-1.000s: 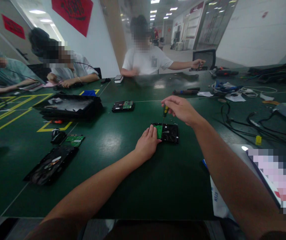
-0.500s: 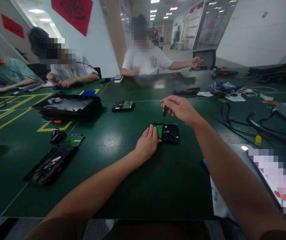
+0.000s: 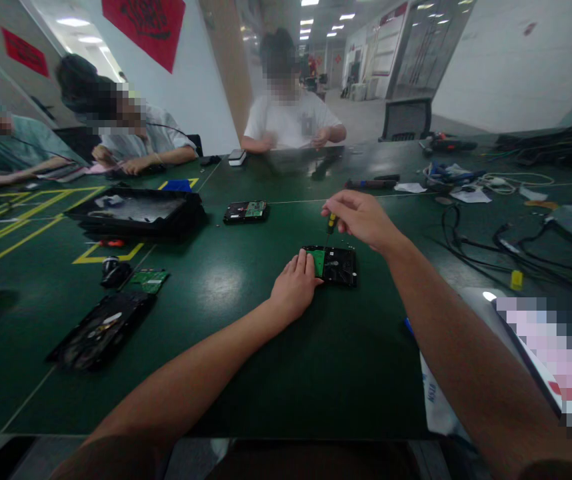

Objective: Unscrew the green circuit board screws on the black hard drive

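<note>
A: Drive (image 3: 339,265) is centre frame, flat on the table (image 3: 246,360), circuit board up. Green board takes its left part.

B: Left hand (image 3: 293,288)?

A: Flat on the drive's near-left corner, fingers together, pressing down rather than gripping. My read: it pins the drive so it can't spin or slide under torque.

B: Right hand (image 3: 361,217)?

A: Above the drive's far edge, fingers pinched shut on a screwdriver (image 3: 331,224), yellow-and-black handle. Shaft runs nearly straight down to the drive's far-left area. Tip contact is too small to tell.

B: Why the high grip?

A: Fingertips at the handle top suit twirling a small driver. Upright shaft probably keeps the bit seated in the screw.

B: What's around it?

A: Second drive (image 3: 246,211) further back, centre-left, board up too, well apart. Black tray (image 3: 136,212) at left. Loose green board (image 3: 150,279) lower left, just beside a small dark object I can't identify. Below that, an opened drive (image 3: 99,331) with its insides showing.

B: Right side?

A: Cables (image 3: 496,247) sprawled mid-right, tools and papers upper right, clear of the hands.

B: Others?

A: Person in a white shirt (image 3: 291,120) at the far side, upper centre, hands drawn in close. Two more seated upper left, hands on the table. None near this drive.
</note>
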A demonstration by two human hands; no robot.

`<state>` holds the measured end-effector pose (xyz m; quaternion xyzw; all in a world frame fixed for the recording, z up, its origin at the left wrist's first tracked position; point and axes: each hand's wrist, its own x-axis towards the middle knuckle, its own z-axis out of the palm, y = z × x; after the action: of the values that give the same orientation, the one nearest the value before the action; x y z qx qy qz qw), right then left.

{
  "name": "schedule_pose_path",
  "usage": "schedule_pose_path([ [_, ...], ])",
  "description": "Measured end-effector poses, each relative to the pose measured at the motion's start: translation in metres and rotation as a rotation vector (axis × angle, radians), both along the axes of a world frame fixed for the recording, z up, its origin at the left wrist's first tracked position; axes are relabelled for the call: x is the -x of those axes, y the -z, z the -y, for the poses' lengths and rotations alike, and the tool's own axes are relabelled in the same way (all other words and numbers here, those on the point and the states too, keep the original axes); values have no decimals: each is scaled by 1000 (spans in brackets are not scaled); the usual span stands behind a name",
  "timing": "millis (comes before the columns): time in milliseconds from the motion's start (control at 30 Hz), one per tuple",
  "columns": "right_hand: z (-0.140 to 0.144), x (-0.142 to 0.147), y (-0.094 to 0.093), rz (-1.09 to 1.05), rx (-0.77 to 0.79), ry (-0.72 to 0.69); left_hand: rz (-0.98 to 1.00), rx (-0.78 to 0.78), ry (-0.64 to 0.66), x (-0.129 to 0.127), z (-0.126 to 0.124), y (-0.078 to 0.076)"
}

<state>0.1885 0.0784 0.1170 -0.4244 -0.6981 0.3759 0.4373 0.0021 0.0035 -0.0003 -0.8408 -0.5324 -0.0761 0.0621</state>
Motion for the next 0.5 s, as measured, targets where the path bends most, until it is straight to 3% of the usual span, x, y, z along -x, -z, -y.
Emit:
schedule_pose_path([
  [167, -3, -1, 1, -41, 54, -25, -38, 53, -3, -1, 2, -6],
  [367, 0, -1, 1, -4, 7, 81, -31, 54, -7, -1, 2, -7],
  [500, -1, 0, 2, -56, 43, 37, -29, 49, -6, -1, 2, -6],
])
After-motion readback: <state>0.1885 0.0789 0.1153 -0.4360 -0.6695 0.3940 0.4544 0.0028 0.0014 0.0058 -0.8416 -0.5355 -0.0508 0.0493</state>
